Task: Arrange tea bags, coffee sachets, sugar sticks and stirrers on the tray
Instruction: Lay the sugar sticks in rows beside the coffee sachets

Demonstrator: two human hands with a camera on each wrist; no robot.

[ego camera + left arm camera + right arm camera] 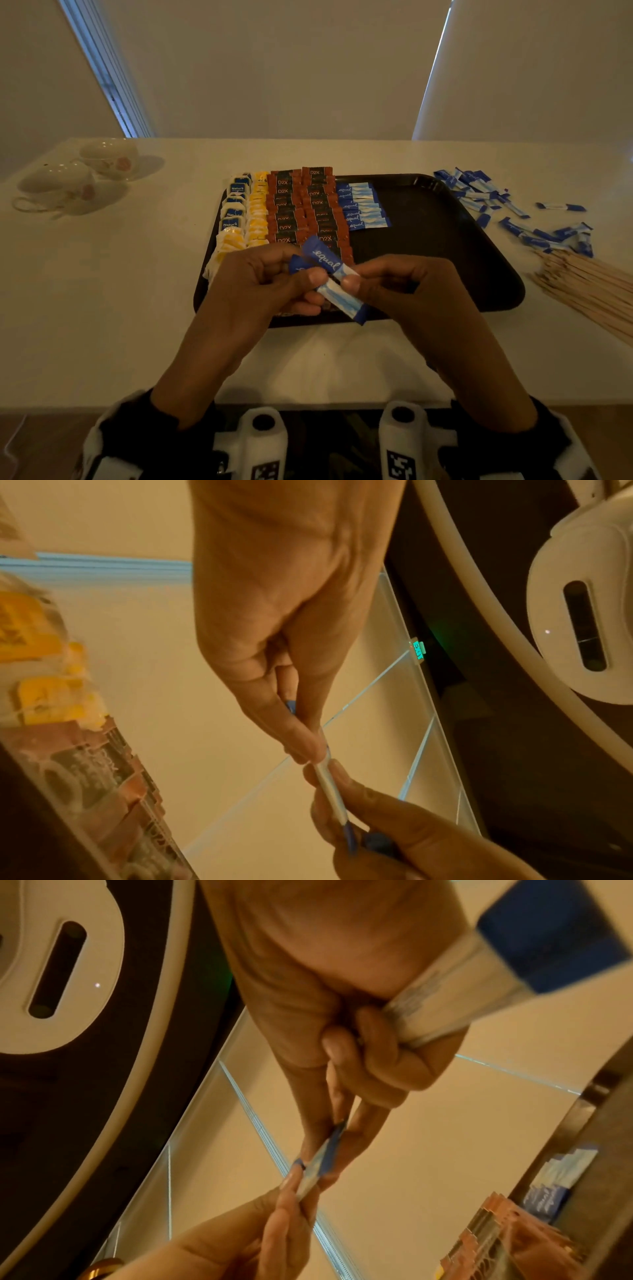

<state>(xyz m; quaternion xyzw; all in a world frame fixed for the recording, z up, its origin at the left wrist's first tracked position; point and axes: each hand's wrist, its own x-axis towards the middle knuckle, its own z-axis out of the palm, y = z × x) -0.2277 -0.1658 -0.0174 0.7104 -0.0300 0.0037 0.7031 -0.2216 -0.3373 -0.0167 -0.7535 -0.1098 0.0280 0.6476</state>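
Note:
Both hands hover over the front of the black tray (428,240). My left hand (308,284) and right hand (358,284) pinch blue-and-white "equal" sugar sticks (327,262) between thumbs and fingers, one stick (342,300) slanting down to the right. The left wrist view shows a stick (329,785) edge-on between both hands' fingertips. In the right wrist view the curled fingers also clamp another stick (445,996). On the tray lie columns of tea bags (236,219), red-brown coffee sachets (301,209) and a short column of sugar sticks (363,209).
Loose sugar sticks (496,202) are scattered on the white table right of the tray. A bundle of wooden stirrers (589,291) lies at the right edge. Two overturned cups on saucers (78,181) stand at the far left. The tray's right half is bare.

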